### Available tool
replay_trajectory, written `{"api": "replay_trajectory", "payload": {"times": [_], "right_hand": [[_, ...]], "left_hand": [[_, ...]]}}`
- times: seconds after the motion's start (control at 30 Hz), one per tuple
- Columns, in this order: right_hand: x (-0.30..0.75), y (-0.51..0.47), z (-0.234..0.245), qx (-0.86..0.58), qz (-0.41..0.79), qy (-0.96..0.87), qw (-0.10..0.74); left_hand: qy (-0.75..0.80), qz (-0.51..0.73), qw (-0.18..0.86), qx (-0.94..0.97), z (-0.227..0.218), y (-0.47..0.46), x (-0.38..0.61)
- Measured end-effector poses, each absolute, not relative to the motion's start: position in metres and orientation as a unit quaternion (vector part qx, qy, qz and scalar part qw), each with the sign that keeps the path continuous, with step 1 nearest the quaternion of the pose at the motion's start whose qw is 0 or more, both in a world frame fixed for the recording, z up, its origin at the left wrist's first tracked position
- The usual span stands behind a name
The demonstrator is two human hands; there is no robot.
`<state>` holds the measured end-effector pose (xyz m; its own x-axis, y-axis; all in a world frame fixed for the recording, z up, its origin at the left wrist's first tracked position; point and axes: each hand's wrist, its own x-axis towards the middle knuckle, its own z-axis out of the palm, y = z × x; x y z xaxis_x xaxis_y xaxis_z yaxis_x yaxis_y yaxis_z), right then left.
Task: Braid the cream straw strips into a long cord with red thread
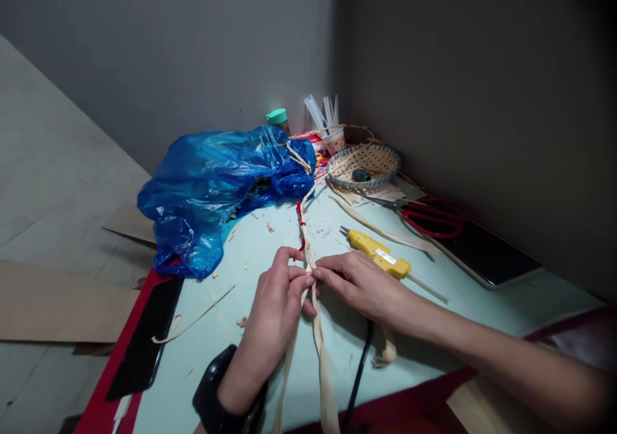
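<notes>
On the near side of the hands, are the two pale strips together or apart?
Apart: the two pale strips run separately toward the viewer, with pale green tabletop showing between them.

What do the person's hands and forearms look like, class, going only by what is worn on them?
The left hand is ungloved, with a broad black band, possibly a watch, around its wrist. The right hand is ungloved too; no sleeve shows on its forearm.

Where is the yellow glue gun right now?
In the head view, the yellow glue gun lies right of centre on the table, just beyond the right hand, with the red-handled scissors farther back.
</notes>
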<state>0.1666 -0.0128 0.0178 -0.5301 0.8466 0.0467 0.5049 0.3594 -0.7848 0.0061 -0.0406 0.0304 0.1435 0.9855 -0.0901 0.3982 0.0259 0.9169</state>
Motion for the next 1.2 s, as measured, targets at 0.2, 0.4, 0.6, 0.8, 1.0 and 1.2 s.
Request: {"api": "replay_trajectory", "payload": {"times": [0.2, 0.4, 0.6, 0.8, 1.0, 1.2], "right_hand": [[0.164, -0.017, 0.014, -0.453, 0.295, -0.806, 0.241], [0.164, -0.018, 0.014, -0.46, 0.278, -0.81, 0.234], [0.164, -0.02, 0.015, -0.452, 0.293, -0.806, 0.245], [0.166, -0.016, 0.017, -0.409, 0.401, -0.772, 0.276], [0.166, -0.01, 0.014, -0.384, 0.5, -0.728, 0.269], [0.165, -0.01, 0.007, -0.372, 0.584, -0.665, 0.28]], "left_hand": [[0.597, 0.397, 0.369, 0.591, 0.038, -0.047, 0.012], [0.627, 0.369, 0.348, 0.592, 0.034, -0.048, 0.008], [0.61, 0.397, 0.508, 0.462, 0.025, -0.049, 0.011], [0.655, 0.389, 0.293, 0.578, 0.022, -0.064, 0.026], [0.602, 0.361, 0.114, 0.703, 0.012, -0.071, 0.031], [0.557, 0.248, -0.065, 0.79, 0.004, -0.081, 0.033]]}}
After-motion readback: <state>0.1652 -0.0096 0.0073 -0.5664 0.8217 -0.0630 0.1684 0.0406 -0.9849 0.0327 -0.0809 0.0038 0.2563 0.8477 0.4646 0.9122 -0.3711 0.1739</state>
